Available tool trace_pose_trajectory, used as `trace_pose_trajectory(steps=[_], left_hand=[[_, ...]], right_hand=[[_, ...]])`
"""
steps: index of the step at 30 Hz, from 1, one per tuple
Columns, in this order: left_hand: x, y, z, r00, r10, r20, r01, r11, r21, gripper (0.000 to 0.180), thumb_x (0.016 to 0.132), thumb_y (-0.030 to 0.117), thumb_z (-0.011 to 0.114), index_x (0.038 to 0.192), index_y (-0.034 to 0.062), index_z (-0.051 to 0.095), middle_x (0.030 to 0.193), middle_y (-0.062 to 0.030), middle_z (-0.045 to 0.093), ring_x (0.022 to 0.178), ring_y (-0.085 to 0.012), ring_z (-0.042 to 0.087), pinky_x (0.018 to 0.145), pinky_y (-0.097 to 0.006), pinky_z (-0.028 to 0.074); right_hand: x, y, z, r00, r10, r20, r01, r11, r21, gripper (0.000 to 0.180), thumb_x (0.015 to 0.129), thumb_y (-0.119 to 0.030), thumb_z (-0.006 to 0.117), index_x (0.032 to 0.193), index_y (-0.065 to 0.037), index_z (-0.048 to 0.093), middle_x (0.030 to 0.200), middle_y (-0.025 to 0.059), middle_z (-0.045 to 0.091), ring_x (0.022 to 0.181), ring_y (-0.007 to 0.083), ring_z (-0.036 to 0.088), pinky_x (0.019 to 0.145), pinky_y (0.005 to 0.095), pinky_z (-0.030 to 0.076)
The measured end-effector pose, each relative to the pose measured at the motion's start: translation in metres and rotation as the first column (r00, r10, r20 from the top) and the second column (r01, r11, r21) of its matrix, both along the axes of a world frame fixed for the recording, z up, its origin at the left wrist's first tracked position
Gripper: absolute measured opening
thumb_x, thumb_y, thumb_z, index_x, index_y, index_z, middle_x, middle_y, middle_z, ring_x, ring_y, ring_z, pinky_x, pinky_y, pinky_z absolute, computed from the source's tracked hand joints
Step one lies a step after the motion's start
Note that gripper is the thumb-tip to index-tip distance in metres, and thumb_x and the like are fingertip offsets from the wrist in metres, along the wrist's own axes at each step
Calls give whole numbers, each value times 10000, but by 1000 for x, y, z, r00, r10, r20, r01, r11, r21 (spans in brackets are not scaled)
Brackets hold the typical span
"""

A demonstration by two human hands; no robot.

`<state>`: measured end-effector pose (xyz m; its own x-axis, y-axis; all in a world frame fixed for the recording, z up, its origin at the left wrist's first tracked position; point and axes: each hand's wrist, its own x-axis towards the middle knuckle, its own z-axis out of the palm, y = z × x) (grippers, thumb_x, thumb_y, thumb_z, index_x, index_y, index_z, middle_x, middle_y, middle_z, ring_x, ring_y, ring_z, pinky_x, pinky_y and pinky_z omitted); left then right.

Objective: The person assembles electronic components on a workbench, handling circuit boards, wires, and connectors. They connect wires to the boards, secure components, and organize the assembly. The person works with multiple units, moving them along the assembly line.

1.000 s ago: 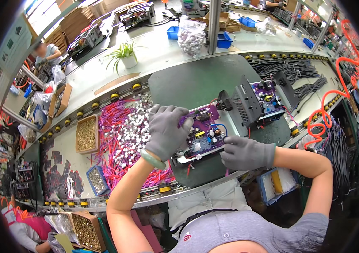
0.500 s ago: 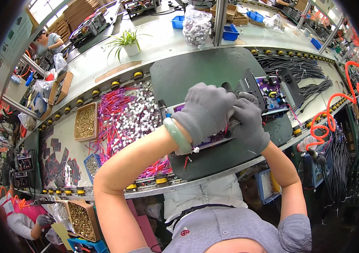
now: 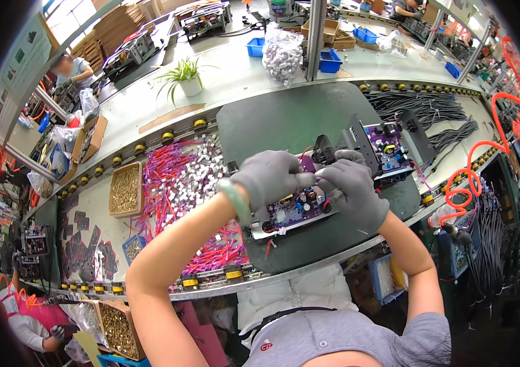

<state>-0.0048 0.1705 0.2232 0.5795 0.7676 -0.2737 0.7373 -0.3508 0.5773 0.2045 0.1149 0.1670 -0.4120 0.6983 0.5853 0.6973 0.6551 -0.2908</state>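
In front of me a purple circuit board with blue and black components sits in a metal frame on a dark green mat. My left hand, in a grey glove, is over the board's far left part, its thumb and fingers pinched together. Close against its fingertips, my right hand, gloved too, has its fingers closed at the frame's right end. Whatever they pinch is too small and covered to make out. A black upright part stands just beyond the fingers. Right of it is a second board assembly with black side plates.
Left of the mat lie heaped pink and purple wires with white connectors, and a box of brass-coloured pieces. Black cables lie at the far right. A coiled orange hose hangs at the right. A potted plant stands beyond the rollers.
My left hand has moved left and toward me, turning from over the frame's end down to a pinch. More of the board shows now. My right hand stays near the frame's right end.
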Motion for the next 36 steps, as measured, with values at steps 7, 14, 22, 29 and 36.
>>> trace_pose_trajectory(steps=[7,14,22,29,36], left_hand=[[-46,-14,-48,997,20,79,-73,645,761,240,813,309,713,955,117,724,983,-74,683,1003,-270,636,914,-409,492],[-52,-24,-57,947,110,301,-273,770,576,195,774,188,751,946,100,733,933,-64,690,939,-259,627,865,-387,502],[-51,-22,-65,903,98,418,-330,781,530,125,768,185,728,868,111,735,866,-62,693,924,-273,613,914,-410,456],[-51,-18,-60,890,73,450,-338,768,544,88,751,118,735,830,80,723,833,-63,683,873,-245,617,836,-383,477],[-47,-19,-63,872,53,487,-354,756,551,76,755,105,719,823,72,718,822,-70,679,849,-249,606,834,-387,472]], right_hand=[[-3,39,13,590,119,798,-15,991,-136,44,703,-130,675,680,-167,683,649,46,662,624,219,660,1011,399,379],[-1,33,17,713,114,692,-78,993,-84,44,705,-135,666,663,-145,664,632,44,632,651,211,641,1016,379,386],[-15,42,17,627,149,765,-90,989,-119,45,704,-124,651,660,-134,643,632,48,627,622,225,629,975,382,402],[-6,35,22,669,160,726,-81,986,-143,89,731,-146,621,664,-126,566,596,32,551,633,219,616,960,414,447],[-12,40,19,670,204,714,-173,978,-118,58,709,-147,655,687,-129,604,606,43,597,639,222,626,943,371,432]])
